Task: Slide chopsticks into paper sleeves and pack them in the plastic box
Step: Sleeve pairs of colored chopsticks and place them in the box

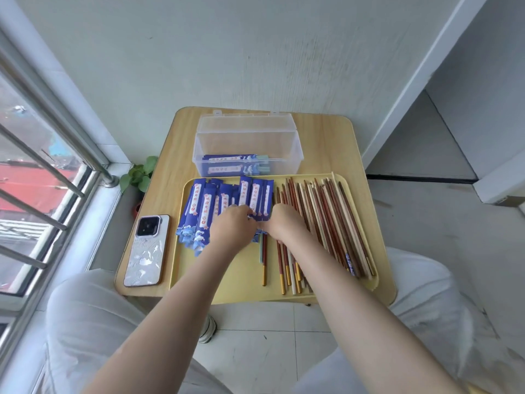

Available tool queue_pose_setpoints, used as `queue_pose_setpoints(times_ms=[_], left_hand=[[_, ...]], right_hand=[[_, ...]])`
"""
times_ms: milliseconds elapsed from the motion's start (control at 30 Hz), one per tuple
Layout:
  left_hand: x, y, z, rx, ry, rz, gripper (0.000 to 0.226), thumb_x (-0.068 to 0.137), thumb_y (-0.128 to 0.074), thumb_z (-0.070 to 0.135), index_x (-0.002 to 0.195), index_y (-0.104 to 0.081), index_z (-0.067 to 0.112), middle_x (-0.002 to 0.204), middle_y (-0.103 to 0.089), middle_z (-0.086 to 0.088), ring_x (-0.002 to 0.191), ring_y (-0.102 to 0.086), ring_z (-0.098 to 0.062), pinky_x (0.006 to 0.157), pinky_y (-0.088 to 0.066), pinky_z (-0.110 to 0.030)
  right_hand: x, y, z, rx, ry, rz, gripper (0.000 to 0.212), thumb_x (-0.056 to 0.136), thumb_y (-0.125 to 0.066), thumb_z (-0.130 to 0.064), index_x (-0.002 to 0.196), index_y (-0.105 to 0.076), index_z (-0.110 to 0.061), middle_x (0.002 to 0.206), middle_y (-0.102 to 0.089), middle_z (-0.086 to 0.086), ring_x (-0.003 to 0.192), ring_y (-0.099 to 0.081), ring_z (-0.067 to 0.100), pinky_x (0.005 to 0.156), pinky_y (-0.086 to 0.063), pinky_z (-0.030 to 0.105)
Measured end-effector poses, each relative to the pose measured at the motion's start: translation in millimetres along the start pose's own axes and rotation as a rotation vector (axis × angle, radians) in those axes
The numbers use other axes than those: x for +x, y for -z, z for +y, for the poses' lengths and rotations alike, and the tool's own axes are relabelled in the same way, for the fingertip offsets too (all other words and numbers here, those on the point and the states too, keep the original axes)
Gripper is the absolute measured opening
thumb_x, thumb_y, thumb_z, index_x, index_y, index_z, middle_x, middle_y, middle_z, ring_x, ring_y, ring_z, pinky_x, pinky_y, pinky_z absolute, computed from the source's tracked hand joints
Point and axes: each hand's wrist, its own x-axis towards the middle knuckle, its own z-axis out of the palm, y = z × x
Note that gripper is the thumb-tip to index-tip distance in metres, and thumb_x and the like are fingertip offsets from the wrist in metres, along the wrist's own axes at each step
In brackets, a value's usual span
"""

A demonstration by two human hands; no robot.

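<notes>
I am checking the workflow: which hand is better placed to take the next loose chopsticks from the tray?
Probably the right hand: it lies beside the loose chopsticks, while the left hand rests on the blue sleeves.

Both hands — left (233,226), right (285,223) — meet over blue paper sleeves (227,204) on the yellow tray (238,280).

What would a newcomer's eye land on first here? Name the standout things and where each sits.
The yellow tray at the table's near edge stands out, with blue paper sleeves fanned on its left and loose chopsticks piled on its right. Both hands, left hand and right hand, meet at the sleeves mid-tray. Behind stands the open clear plastic box, holding sleeved pairs.
</notes>
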Motion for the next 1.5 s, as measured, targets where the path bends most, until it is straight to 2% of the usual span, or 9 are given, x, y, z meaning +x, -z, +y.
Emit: queue_pose_setpoints(times_ms=[267, 433, 533, 633, 733, 833, 967, 1300, 1500], left_hand=[[-8, 6, -5, -0.039, -0.018, -0.046, 0.036, 0.1, -0.046, 0.026, 0.133, -0.06, 0.019, 0.127, -0.057, -0.005, 0.104, -0.06, -0.024, 0.079, -0.055, -0.036], [-10, 13, 3, -0.621, 0.073, 0.06, 0.023, 0.1, -0.049, 0.022, 0.098, -0.067, 0.009, 0.084, -0.067, -0.006, 0.068, -0.061, -0.02, 0.059, -0.049, -0.028], [-14, 22, 12, -1.024, 0.13, -0.02, 0.025, 0.1, -0.059, 0.033, 0.106, -0.066, 0.01, 0.089, -0.071, -0.009, 0.076, -0.07, -0.021, 0.069, -0.059, -0.032], [-15, 21, 13, -1.008, 0.159, 0.012, 0.027, 0.095, -0.066, 0.031, 0.103, -0.066, 0.005, 0.088, -0.076, -0.009, 0.074, -0.072, -0.022, 0.071, -0.061, -0.037], [-18, 18, 6, -1.032, 0.206, 0.035, 0.016, 0.097, -0.058, 0.016, 0.097, -0.057, -0.001, 0.081, -0.072, -0.011, 0.054, -0.064, -0.015, 0.054, -0.054, -0.032], [-20, 17, -6, -1.085, 0.242, 0.028, 0.008, 0.098, -0.053, 0.012, 0.098, -0.05, 0.005, 0.085, -0.069, -0.021, 0.055, -0.063, -0.023, 0.055, -0.052, -0.036], [-24, 15, -10, -1.077, 0.228, -0.027, 0.017, 0.099, -0.056, 0.011, 0.105, -0.055, -0.005, 0.085, -0.073, -0.02, 0.062, -0.066, -0.03, 0.057, -0.057, -0.036], [-35, 14, -6, -1.089, 0.217, -0.087, 0.014, 0.099, -0.056, 0.013, 0.097, -0.057, -0.001, 0.07, -0.071, -0.008, 0.05, -0.06, -0.019, 0.048, -0.05, -0.027], [-34, 20, -5, -1.267, 0.332, -0.146, 0.019, 0.102, -0.045, 0.019, 0.107, -0.058, 0.006, 0.057, -0.039, 0.0, 0.044, -0.03, -0.013, 0.044, -0.024, -0.025]], right_hand=[[-10, 4, 18, 0.39, 0.01, 0.046, 0.025, 0.1, -0.056, -0.026, 0.082, -0.061, -0.009, 0.067, -0.066, 0.008, 0.048, -0.059, 0.019, 0.049, -0.044, 0.026], [-25, 20, 31, 0.886, 0.103, 0.084, 0.013, 0.099, -0.059, -0.017, 0.089, -0.055, -0.01, 0.082, -0.07, 0.016, 0.055, -0.065, 0.022, 0.049, -0.051, 0.03], [-38, 17, 26, 0.73, 0.215, -0.024, 0.01, 0.097, -0.064, -0.02, 0.091, -0.06, -0.013, 0.085, -0.071, 0.007, 0.061, -0.068, 0.018, 0.056, -0.053, 0.031], [-46, 12, 20, 0.492, 0.274, -0.143, 0.013, 0.092, -0.07, -0.027, 0.094, -0.062, -0.016, 0.087, -0.071, 0.005, 0.064, -0.067, 0.013, 0.059, -0.051, 0.029], [-48, 12, 16, 0.194, 0.267, -0.244, 0.013, 0.092, -0.07, -0.024, 0.102, -0.065, -0.018, 0.095, -0.069, 0.002, 0.07, -0.065, 0.012, 0.062, -0.051, 0.028], [-44, 3, 14, -0.082, 0.206, -0.149, 0.013, 0.094, -0.064, -0.022, 0.103, -0.069, -0.014, 0.096, -0.068, 0.004, 0.083, -0.066, 0.02, 0.072, -0.057, 0.036], [-41, -14, 5, -0.293, 0.096, -0.027, 0.029, 0.095, -0.062, -0.041, 0.106, -0.062, -0.015, 0.093, -0.063, 0.002, 0.081, -0.063, 0.022, 0.061, -0.047, 0.029], [-43, -19, -2, -0.287, -0.001, 0.008, 0.022, 0.098, -0.056, -0.029, 0.111, -0.06, -0.012, 0.097, -0.061, 0.004, 0.085, -0.063, 0.022, 0.064, -0.048, 0.029], [-47, -2, 4, -0.146, -0.035, 0.085, 0.027, 0.101, -0.053, -0.034, 0.102, -0.063, -0.009, 0.088, -0.063, 0.004, 0.075, -0.063, 0.021, 0.053, -0.042, 0.025]])
